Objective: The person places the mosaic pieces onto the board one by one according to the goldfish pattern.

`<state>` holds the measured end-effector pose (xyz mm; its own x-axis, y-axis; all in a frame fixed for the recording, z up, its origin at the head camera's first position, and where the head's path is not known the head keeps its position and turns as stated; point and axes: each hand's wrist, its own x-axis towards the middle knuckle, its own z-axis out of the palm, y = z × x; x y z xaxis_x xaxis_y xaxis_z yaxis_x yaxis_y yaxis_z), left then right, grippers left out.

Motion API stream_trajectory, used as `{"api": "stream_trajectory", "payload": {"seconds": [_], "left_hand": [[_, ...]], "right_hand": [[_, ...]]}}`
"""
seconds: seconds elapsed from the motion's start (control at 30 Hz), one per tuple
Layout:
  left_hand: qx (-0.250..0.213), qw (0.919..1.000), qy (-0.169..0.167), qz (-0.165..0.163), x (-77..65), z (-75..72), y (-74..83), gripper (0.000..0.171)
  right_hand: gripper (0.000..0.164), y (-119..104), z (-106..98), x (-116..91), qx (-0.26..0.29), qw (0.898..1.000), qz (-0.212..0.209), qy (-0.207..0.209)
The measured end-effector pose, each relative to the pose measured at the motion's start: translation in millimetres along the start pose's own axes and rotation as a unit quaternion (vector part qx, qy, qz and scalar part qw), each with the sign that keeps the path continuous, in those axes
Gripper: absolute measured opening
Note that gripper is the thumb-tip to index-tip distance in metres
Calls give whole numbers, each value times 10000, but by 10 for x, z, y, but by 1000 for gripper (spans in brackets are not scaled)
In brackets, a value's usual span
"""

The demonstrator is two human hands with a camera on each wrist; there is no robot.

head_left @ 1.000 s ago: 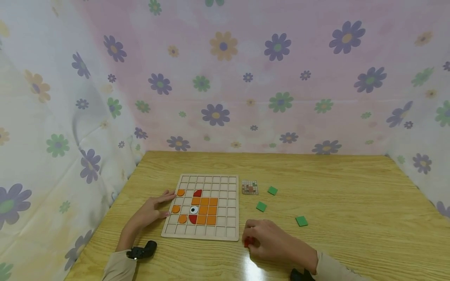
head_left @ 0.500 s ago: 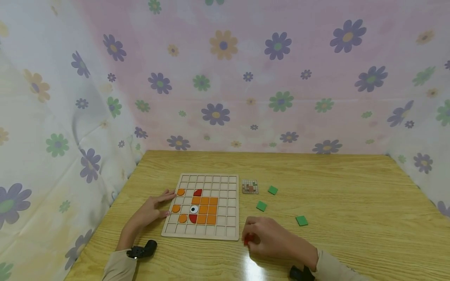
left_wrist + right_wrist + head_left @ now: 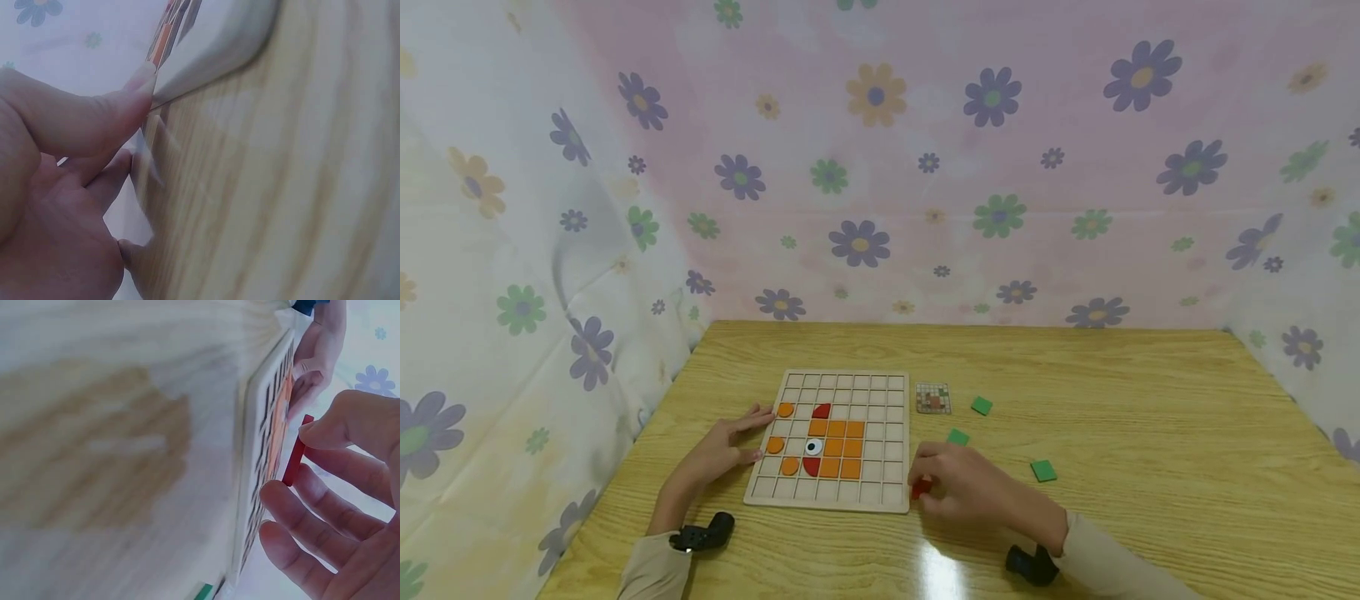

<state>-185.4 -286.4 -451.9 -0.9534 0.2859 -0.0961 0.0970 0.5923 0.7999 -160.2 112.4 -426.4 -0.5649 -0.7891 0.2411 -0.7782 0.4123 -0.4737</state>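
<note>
My right hand (image 3: 961,485) pinches a red tile (image 3: 298,453) between thumb and fingers, just past the right edge of a wooden grid board (image 3: 827,505). In the right wrist view the tile stands edge-on, its full shape hidden. The left hand (image 3: 721,448) rests at the board's left edge, its fingers extended and the thumb at the rim. On the board lie a block of orange square tiles (image 3: 853,448), round orange pieces (image 3: 775,445), a white eye piece (image 3: 813,447) and two red quarter-round pieces (image 3: 822,411).
A small pattern card (image 3: 933,398) lies right of the board. Around it are three green square tiles: one far back (image 3: 982,406), another green tile (image 3: 957,436) partly behind the right hand, and a green tile (image 3: 1043,471) farther right. Flowered cloth (image 3: 925,208) hangs behind the table.
My right hand has moved up and slightly left with the red tile, from beside the board's near corner to its right edge. The left hand has stayed put.
</note>
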Motion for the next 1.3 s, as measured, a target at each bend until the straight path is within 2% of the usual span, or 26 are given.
{"api": "stream_trajectory", "payload": {"seconds": [0.4,0.63,0.83,1.0,1.17,1.3], "left_hand": [[8,10000,-4,30,-1,-2,-7,60],[-39,10000,30,51,1,2,4,60],[-109,9999,52,28,2,2,16,60],[-109,9999,32,18,2,11,6,60],[-84,9999,30,57,5,12,-8,60],[-51,10000,33,15,-3,-1,-9,60]], "right_hand": [[11,39,16,337,-38,9998,54,-170],[12,29,104,529,-346,9989,-81,-303],[12,20,172,668,-696,9958,-180,-574],[16,-5,240,729,-865,9932,-216,-749],[14,-54,252,725,-1020,9917,-135,-765],[12,-62,259,733,-915,9934,-68,-695]]}}
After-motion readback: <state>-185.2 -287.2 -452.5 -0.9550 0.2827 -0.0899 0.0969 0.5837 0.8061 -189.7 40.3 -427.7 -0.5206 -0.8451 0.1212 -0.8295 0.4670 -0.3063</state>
